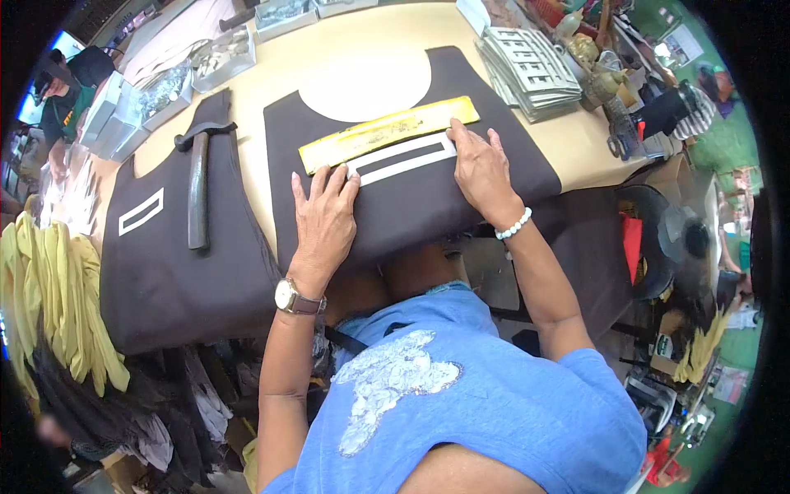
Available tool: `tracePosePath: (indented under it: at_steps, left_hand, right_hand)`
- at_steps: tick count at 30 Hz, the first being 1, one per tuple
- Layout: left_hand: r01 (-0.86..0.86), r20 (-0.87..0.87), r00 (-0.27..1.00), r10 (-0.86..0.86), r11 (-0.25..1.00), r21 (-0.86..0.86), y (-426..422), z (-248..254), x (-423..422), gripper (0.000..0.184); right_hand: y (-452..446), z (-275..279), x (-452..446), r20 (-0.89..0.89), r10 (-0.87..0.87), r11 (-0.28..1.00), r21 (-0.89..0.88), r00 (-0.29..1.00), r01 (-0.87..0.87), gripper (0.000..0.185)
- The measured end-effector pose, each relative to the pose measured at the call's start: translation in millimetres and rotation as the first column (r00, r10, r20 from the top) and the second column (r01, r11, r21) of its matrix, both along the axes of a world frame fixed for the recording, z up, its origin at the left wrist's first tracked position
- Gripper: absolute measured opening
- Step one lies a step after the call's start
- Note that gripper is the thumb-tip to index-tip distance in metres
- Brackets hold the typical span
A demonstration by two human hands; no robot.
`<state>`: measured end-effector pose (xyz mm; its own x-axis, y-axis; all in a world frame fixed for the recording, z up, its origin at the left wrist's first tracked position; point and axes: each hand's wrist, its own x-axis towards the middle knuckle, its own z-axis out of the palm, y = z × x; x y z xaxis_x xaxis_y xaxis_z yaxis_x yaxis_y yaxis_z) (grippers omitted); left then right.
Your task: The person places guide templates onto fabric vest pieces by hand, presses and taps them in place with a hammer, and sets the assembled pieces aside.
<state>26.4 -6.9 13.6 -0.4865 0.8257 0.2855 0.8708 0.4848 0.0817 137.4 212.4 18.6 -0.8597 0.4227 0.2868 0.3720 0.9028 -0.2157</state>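
A dark fabric piece [387, 214] with a curved neckline lies in front of me. Across it runs a long yellow strip [391, 132] with a worn, marked surface, just above a white rectangular outline [403, 159]. My left hand [323, 212] lies flat with fingers spread, its fingertips at the strip's lower edge and the left end of the outline. At the other end, my right hand [484, 171] has its fingers extended, the index fingertip against the strip. Neither hand is wrapped round anything. A hammer [198, 185] rests on a second dark fabric piece [173, 280] to the left.
Clear boxes of small parts [224, 59] line the table's far left. A stack of pale cut-out templates [531, 70] stands at the back right beside cluttered tools and bottles. Yellow fabric [62, 296] hangs at the left edge. Another person [64, 103] is at the far left.
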Motion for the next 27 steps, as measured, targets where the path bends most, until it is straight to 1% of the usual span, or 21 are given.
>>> tracePosePath:
  at_steps: [1,4,5,6,7,8,10,11,13,16,18,19,20,21,24,25,26,27]
  left_hand:
    - [0.001,0.006,1.000,-0.001,1.000,0.005,0,-2,0,0.039]
    - [0.012,0.017,1.000,-0.012,1.000,0.016,0,-3,-1,0.040]
    - [0.014,0.012,1.000,-0.014,1.000,0.014,-1,-4,-2,0.040]
    - [0.023,-0.002,1.000,-0.023,1.000,0.011,-1,-4,-2,0.037]
    - [0.032,-0.015,0.999,-0.032,0.999,0.007,-2,-4,-3,0.035]
    - [0.036,-0.030,0.999,-0.036,0.999,0.003,-1,-4,-4,0.033]
    - [0.039,-0.029,0.999,-0.039,0.999,-0.003,-1,-4,-4,0.038]
    - [0.038,-0.024,0.999,-0.038,0.999,-0.008,-1,-4,-2,0.041]
    - [0.042,-0.063,0.997,-0.046,0.996,-0.073,-1,-1,-2,0.041]
    - [0.039,-0.106,0.993,-0.054,0.990,-0.139,1,4,-2,0.041]
    - [0.039,-0.141,0.988,-0.064,0.984,-0.173,3,8,1,0.042]
    - [0.032,-0.164,0.984,-0.065,0.980,-0.196,3,8,3,0.041]
    - [0.026,-0.189,0.980,-0.069,0.976,-0.217,4,9,5,0.040]
    - [0.022,-0.213,0.974,-0.074,0.972,-0.234,5,10,8,0.040]
    - [-0.094,-0.316,0.948,-0.044,0.907,-0.410,3,21,23,0.037]
    - [-0.093,-0.305,0.952,-0.028,0.922,-0.375,-4,22,25,0.035]
    - [-0.097,-0.303,0.953,-0.006,0.941,-0.323,-9,20,26,0.034]
    - [-0.117,-0.259,0.965,0.044,0.955,-0.272,-13,16,24,0.035]
  right_hand:
    - [2,5,-5,0.000,-0.019,1.000,-0.009,1.000,0.019,0.037]
    - [-12,0,-15,-0.176,0.003,0.974,0.225,0.984,0.037,0.038]
    - [-29,-3,-20,-0.210,0.127,0.963,0.262,0.969,-0.069,0.040]
    - [-64,18,-24,0.061,0.042,0.980,-0.198,0.997,-0.029,0.044]
    - [-86,-2,-23,-0.060,0.251,0.959,0.149,0.966,-0.240,0.043]
    - [-107,-19,-29,-0.177,0.314,0.948,0.003,0.933,-0.319,0.042]
    - [-109,-20,-20,-0.206,0.279,0.959,0.004,0.938,-0.285,0.043]
    - [-103,-17,-16,-0.184,0.278,0.959,-0.011,0.943,-0.284,0.043]
    - [-85,-17,-4,-0.138,0.256,0.963,-0.049,0.957,-0.265,0.043]
    - [-61,-12,10,-0.139,0.186,0.975,-0.100,0.973,-0.201,0.041]
    - [-38,-13,20,-0.069,0.124,0.992,-0.019,0.990,-0.125,0.041]
    - [-24,-16,28,-0.092,0.068,0.998,0.004,0.993,-0.068,0.043]
    - [-14,-16,32,-0.109,0.014,1.000,0.004,0.994,-0.014,0.043]
    - [-9,-16,33,-0.112,0.030,0.999,0.044,0.993,-0.025,0.042]
    - [-10,-12,38,-0.075,0.083,0.975,0.210,0.994,-0.066,0.039]
    - [-10,-7,32,-0.072,0.107,0.956,0.283,0.992,-0.082,0.038]
    - [-7,2,25,0.034,0.098,0.967,0.235,0.995,-0.104,0.036]
    - [-5,10,20,0.138,0.091,0.976,0.184,0.986,-0.116,0.035]
